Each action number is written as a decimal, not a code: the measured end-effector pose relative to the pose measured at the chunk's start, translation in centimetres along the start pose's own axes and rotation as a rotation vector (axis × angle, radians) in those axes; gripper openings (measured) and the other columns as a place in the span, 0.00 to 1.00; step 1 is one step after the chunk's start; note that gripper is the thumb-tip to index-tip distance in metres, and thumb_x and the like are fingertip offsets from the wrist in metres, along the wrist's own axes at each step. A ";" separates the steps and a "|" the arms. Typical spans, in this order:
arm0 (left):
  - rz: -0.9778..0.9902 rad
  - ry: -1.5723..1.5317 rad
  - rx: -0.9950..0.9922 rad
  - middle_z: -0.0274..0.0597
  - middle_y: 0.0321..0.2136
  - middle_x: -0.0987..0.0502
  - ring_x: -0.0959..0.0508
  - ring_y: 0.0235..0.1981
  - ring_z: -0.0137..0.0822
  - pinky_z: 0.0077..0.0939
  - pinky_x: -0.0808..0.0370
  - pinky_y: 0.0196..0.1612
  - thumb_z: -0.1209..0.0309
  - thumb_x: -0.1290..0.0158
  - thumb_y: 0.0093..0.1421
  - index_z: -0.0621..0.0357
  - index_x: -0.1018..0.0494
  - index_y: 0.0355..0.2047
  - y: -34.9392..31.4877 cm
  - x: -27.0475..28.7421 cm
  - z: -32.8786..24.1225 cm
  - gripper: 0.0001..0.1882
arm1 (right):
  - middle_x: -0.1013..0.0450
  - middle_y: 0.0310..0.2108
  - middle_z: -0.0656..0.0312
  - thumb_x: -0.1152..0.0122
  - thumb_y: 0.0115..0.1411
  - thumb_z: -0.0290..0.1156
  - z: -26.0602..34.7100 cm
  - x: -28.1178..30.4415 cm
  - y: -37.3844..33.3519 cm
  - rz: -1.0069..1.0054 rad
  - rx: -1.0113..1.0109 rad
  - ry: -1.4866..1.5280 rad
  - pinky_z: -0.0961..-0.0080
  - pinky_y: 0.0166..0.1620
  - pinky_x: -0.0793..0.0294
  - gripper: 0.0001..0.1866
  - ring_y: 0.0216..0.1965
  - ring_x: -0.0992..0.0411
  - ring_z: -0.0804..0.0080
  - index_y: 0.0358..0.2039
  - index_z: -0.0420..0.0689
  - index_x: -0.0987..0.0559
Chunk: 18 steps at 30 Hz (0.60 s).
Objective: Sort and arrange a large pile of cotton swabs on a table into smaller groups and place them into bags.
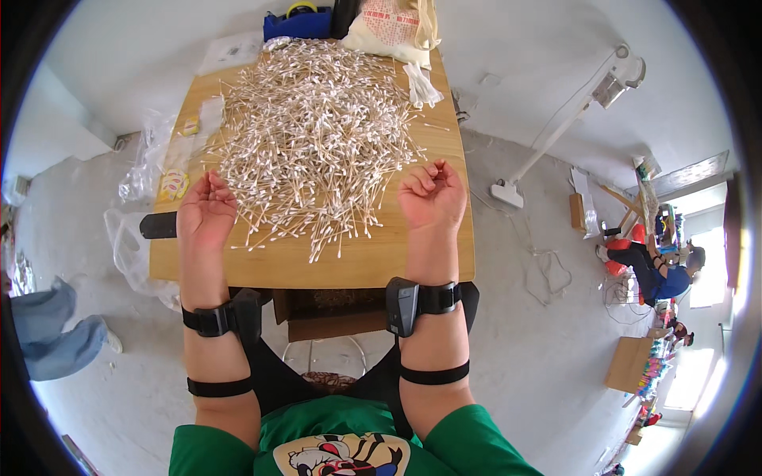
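A big heap of wooden-stemmed cotton swabs covers much of the wooden table. At the heap's left edge rests my left hand, palm up, its fingers loosely curled and nothing visible in it. My right hand is beside the heap's right edge, also palm up with half-bent fingers and no swab to be seen in it. Both hands are apart from each other, with loose swabs between them. By the left hand lie a small yellow-and-white packet label and a black object at the table's edge.
At the table's far end are a blue tape dispenser, a cream cloth bag and white gloves. Plastic bags hang at the left. An open carton sits beneath the near edge. A stick vacuum leans at right.
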<state>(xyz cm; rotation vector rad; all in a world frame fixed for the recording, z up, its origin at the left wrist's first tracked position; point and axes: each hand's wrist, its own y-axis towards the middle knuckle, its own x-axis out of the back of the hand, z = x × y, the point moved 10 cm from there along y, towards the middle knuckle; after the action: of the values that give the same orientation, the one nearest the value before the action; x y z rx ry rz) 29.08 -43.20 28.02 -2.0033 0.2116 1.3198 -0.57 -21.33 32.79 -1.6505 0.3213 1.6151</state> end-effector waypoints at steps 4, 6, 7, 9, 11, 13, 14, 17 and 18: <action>0.019 -0.039 -0.001 0.42 0.37 0.22 0.22 0.33 0.32 0.26 0.28 0.32 0.75 0.54 0.66 0.64 0.30 0.42 -2.0 -0.7 -0.1 0.07 | 0.37 0.19 0.68 0.53 0.63 0.30 -1.0 -0.5 -1.8 0.041 -0.064 0.084 0.81 0.19 0.47 0.08 0.16 0.43 0.78 0.27 0.46 0.29; 0.011 -0.028 -0.019 0.40 0.33 0.22 0.23 0.30 0.31 0.25 0.29 0.32 0.75 0.56 0.67 0.63 0.30 0.41 -3.0 -0.6 -0.7 0.07 | 0.36 0.19 0.68 0.53 0.63 0.30 -1.7 -0.5 -2.8 0.044 -0.078 0.096 0.81 0.19 0.47 0.09 0.16 0.43 0.78 0.26 0.46 0.29; 0.017 -0.022 -0.044 0.40 0.33 0.22 0.23 0.30 0.31 0.25 0.29 0.32 0.75 0.56 0.67 0.63 0.30 0.41 -3.0 -0.2 -1.1 0.07 | 0.36 0.19 0.68 0.52 0.63 0.30 -2.3 -0.6 -3.2 0.046 -0.089 0.106 0.81 0.19 0.47 0.09 0.16 0.43 0.78 0.25 0.45 0.29; 0.119 -0.039 0.036 0.37 0.29 0.22 0.24 0.28 0.29 0.24 0.29 0.31 0.74 0.57 0.67 0.62 0.30 0.39 -2.4 0.4 -0.3 0.07 | 0.36 0.18 0.67 0.52 0.62 0.29 -2.1 -0.3 -3.7 0.079 -0.109 0.097 0.82 0.19 0.47 0.09 0.16 0.43 0.79 0.25 0.45 0.28; 0.131 -0.103 0.044 0.42 0.30 0.24 0.23 0.30 0.32 0.25 0.28 0.31 0.75 0.56 0.65 0.66 0.31 0.41 -3.2 -0.1 1.4 0.07 | 0.36 0.19 0.67 0.51 0.62 0.29 -0.9 0.3 -4.3 0.077 -0.051 0.053 0.82 0.19 0.47 0.08 0.16 0.43 0.79 0.25 0.44 0.28; 0.134 -0.132 0.092 0.40 0.28 0.24 0.24 0.28 0.30 0.22 0.28 0.29 0.75 0.57 0.66 0.65 0.31 0.39 -3.3 0.2 2.2 0.06 | 0.36 0.19 0.67 0.51 0.62 0.28 -0.5 1.2 -4.4 0.077 -0.053 0.043 0.82 0.19 0.47 0.08 0.16 0.43 0.79 0.26 0.43 0.27; 0.070 -0.122 0.055 0.39 0.28 0.24 0.25 0.27 0.30 0.21 0.29 0.29 0.75 0.57 0.66 0.65 0.31 0.39 -3.8 0.4 2.6 0.06 | 0.36 0.20 0.67 0.51 0.62 0.29 -0.3 1.9 -4.4 0.078 -0.060 0.052 0.82 0.19 0.47 0.08 0.16 0.43 0.79 0.26 0.43 0.27; -0.023 -0.110 -0.005 0.35 0.25 0.25 0.25 0.26 0.28 0.20 0.30 0.27 0.74 0.58 0.67 0.62 0.30 0.36 -4.5 0.7 2.2 0.07 | 0.36 0.20 0.67 0.51 0.63 0.29 -1.3 2.7 -4.5 0.078 -0.102 0.079 0.82 0.19 0.46 0.08 0.16 0.43 0.79 0.27 0.43 0.26; -0.070 -0.107 0.003 0.32 0.23 0.25 0.26 0.24 0.26 0.19 0.30 0.26 0.72 0.58 0.68 0.60 0.29 0.34 -4.7 1.3 2.0 0.08 | 0.36 0.21 0.67 0.51 0.63 0.30 -1.8 3.2 -4.6 0.054 -0.109 0.089 0.82 0.19 0.46 0.08 0.16 0.43 0.79 0.28 0.43 0.26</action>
<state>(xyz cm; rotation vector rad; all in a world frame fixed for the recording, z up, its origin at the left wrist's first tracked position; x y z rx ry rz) 30.55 -38.15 28.71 -1.9135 0.0931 1.3771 4.27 -18.47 31.23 -1.8140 0.3307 1.6268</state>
